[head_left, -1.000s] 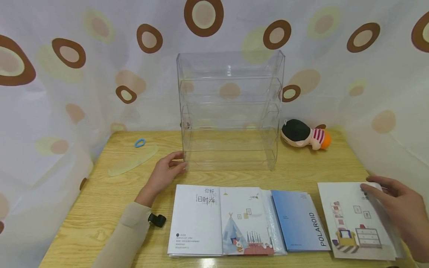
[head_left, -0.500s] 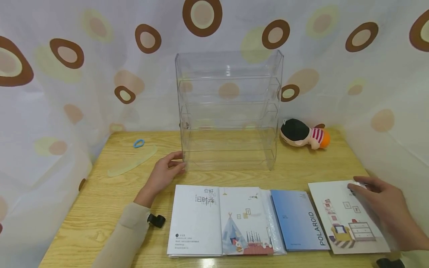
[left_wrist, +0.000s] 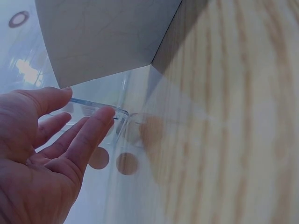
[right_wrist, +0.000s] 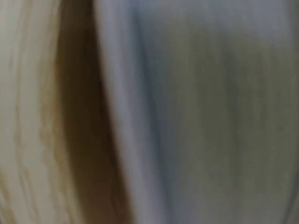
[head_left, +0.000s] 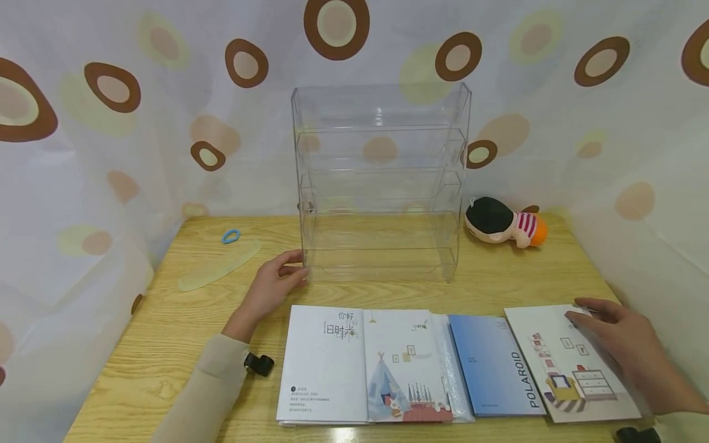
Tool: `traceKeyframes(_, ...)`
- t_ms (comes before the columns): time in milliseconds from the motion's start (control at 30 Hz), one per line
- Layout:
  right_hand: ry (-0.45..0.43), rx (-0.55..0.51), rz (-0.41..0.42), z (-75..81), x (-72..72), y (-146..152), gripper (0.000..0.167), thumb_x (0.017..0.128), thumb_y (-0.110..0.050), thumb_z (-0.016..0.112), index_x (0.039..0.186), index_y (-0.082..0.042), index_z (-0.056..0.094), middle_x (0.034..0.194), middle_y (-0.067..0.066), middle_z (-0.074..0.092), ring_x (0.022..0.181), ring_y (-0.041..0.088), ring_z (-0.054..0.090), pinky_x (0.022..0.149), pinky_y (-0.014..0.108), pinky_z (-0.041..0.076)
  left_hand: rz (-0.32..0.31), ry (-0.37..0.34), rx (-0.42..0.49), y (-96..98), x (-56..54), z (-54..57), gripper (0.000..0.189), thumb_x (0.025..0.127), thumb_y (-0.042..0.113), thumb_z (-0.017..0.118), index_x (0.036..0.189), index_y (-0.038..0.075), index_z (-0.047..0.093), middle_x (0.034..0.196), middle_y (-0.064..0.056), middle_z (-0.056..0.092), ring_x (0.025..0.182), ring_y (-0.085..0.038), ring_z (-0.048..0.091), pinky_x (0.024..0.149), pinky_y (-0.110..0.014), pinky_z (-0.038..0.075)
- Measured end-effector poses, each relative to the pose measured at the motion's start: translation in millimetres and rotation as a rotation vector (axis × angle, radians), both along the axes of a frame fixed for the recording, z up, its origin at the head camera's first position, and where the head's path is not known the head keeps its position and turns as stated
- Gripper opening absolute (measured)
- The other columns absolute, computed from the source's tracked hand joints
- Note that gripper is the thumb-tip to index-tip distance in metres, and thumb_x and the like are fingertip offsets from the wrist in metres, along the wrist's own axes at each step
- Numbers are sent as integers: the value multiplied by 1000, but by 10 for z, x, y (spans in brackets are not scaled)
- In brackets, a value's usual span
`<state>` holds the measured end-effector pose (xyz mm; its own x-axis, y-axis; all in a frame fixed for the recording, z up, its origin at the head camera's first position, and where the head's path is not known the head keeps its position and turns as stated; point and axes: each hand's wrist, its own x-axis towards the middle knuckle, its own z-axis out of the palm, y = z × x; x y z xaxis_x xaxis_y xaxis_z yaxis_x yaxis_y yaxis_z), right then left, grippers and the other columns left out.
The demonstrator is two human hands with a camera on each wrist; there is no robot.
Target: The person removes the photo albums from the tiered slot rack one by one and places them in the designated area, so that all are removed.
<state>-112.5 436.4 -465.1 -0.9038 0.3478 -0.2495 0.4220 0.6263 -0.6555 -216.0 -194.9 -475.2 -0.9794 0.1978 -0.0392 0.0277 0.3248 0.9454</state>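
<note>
A clear plastic tiered rack (head_left: 382,231) stands upright on the wooden table. My left hand (head_left: 274,283) touches its lower left corner, thumb and fingertips at the edge; in the left wrist view the left hand (left_wrist: 56,140) has its fingers fairly straight. My right hand (head_left: 623,344) holds a white book (head_left: 570,375) by its upper right edge, thumb on the cover. An armchair and a chest of drawers are drawn on that cover. Its left edge meets a blue book (head_left: 493,369) marked POLAROID. The right wrist view is blurred, with a pale book edge (right_wrist: 131,112) close to the camera.
Left of the blue book lie a white book with a tent drawing (head_left: 407,375) and a white book with black lettering (head_left: 327,369). A plush doll (head_left: 504,223) lies right of the rack. A blue ring (head_left: 231,236) and a pale translucent curved strip (head_left: 221,267) lie at left.
My right hand has moved left and brought the armchair book down beside the blue book. My left hand has stayed at the rack's corner.
</note>
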Motion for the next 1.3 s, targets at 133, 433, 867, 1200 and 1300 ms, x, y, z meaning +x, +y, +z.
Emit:
traceKeyframes(133, -18, 31, 16, 5, -10, -25, 85, 110, -56, 68, 166, 4, 46, 171, 38, 40, 129, 37, 49, 75, 14, 34, -6, 7, 2, -1, 2, 10, 54, 113, 10, 68, 164, 1, 53, 160, -27, 58, 137, -43, 68, 103, -33, 70)
traceKeyframes(433, 11, 107, 32, 36, 16, -52, 85, 109, -56, 69, 162, 6, 50, 166, 37, 48, 137, 51, 51, 84, 19, 34, -5, 3, 1, 6, 1, 8, 54, 113, 11, 69, 164, 1, 53, 160, -27, 58, 137, -42, 68, 102, -32, 70)
traceKeyframes(867, -53, 135, -13, 108, -22, -102, 79, 110, -51, 68, 159, 10, 50, 164, 39, 47, 142, 60, 48, 113, 71, 42, -2, 5, -3, 25, 13, 15, 55, 112, 12, 70, 164, 3, 54, 159, -24, 60, 136, -42, 69, 99, -28, 70)
traceKeyframes(1200, -20, 138, 32, 215, -91, -75, 84, 112, -57, 63, 160, 10, 49, 164, 41, 46, 142, 62, 47, 104, 69, 47, 4, 119, -220, -28, -3, 119, 52, 114, 26, 69, 162, 7, 58, 161, -17, 63, 139, -40, 69, 112, -55, 66)
traceKeyframes(1300, 12, 115, 46, 350, -155, -77, 86, 113, -60, 56, 162, 10, 47, 166, 43, 43, 145, 64, 43, 103, 76, 49, -9, 204, -311, -106, 4, 200, 52, 115, 26, 68, 161, 5, 58, 160, -19, 63, 141, -42, 67, 118, -60, 61)
